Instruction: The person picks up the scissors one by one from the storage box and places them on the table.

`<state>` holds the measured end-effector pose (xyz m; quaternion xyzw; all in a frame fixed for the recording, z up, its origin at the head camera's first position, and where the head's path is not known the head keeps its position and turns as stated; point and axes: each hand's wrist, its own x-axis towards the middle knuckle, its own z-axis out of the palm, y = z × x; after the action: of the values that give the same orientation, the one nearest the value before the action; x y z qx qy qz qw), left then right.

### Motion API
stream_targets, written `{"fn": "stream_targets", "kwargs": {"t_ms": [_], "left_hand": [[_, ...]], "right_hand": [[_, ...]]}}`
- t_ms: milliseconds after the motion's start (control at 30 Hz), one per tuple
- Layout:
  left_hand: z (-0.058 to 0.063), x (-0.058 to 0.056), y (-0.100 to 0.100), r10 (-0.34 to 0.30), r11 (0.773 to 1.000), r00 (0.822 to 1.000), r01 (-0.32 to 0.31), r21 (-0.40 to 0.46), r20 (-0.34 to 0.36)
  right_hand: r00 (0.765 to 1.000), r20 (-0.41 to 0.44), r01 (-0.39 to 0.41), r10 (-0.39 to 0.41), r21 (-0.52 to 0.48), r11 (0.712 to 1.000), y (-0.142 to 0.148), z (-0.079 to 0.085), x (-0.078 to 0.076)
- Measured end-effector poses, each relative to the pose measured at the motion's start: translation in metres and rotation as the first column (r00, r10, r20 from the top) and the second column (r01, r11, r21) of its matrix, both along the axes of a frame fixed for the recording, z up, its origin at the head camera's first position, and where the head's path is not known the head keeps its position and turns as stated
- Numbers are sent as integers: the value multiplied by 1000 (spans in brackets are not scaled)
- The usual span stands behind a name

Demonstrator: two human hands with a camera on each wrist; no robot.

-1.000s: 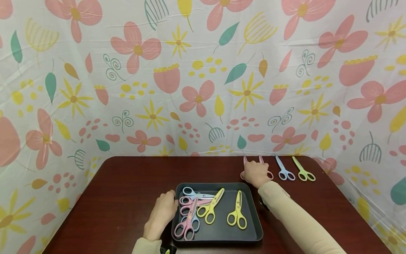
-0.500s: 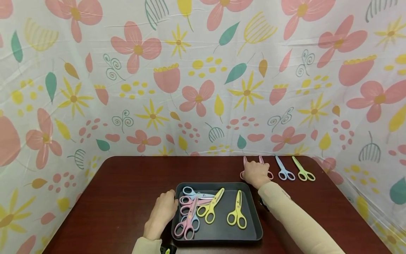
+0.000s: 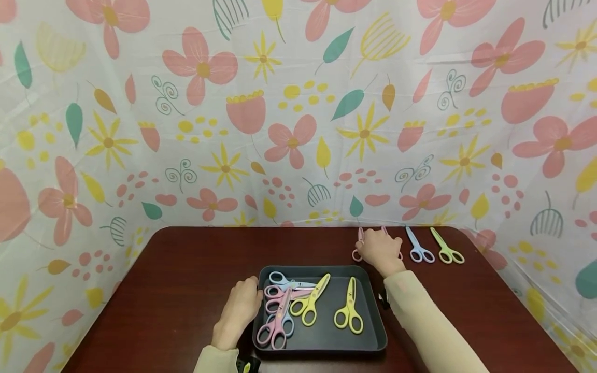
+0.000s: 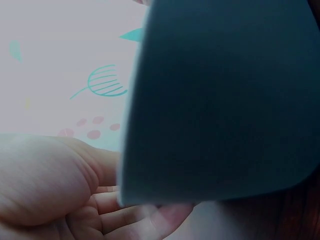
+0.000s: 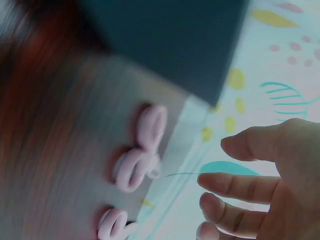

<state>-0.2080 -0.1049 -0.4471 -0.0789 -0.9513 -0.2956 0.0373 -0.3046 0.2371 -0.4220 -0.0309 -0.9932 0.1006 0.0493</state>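
Observation:
My left hand (image 3: 239, 305) grips the left side of a dark grey baking tray (image 3: 326, 349); in the left wrist view its fingers (image 4: 125, 217) pass along the edge of the tray's dark wall. Inside lie pink scissors (image 3: 276, 324), yellow scissors (image 3: 310, 300), a second yellow pair (image 3: 348, 308) and blue scissors (image 3: 278, 278), partly overlapping. Beyond the tray, my right hand (image 3: 380, 251) hovers by two pairs of pink scissors (image 3: 360, 234), hiding much of them. The right wrist view shows its fingers spread with nothing between them, apart from the pink scissors' handles (image 5: 132, 170).
To the right of my right hand, blue scissors (image 3: 415, 246) and green scissors (image 3: 445, 246) lie in a row at the far edge of the dark red-brown table (image 3: 196, 290). A flower-patterned curtain (image 3: 289, 114) hangs directly behind the table.
My right hand has risen slightly from the pink scissors and its forearm has shifted. The left hand stays at the tray, and the scissors keep their places.

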Motion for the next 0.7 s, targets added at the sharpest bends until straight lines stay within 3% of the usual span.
{"fn": "stream_targets", "kwargs": {"t_ms": [267, 467, 700], "left_hand": [[1, 0, 1, 8, 1000, 1000, -8, -16, 2], [1, -1, 1, 11, 1000, 1000, -11, -19, 5], [1, -1, 1, 8, 1000, 1000, -7, -13, 19]], "right_hand": [[1000, 27, -3, 7, -139, 990, -6, 12, 25], [999, 26, -19, 25, -179, 984, -1, 19, 42], [996, 83, -13, 39, -289, 957, 2, 24, 59]]}}
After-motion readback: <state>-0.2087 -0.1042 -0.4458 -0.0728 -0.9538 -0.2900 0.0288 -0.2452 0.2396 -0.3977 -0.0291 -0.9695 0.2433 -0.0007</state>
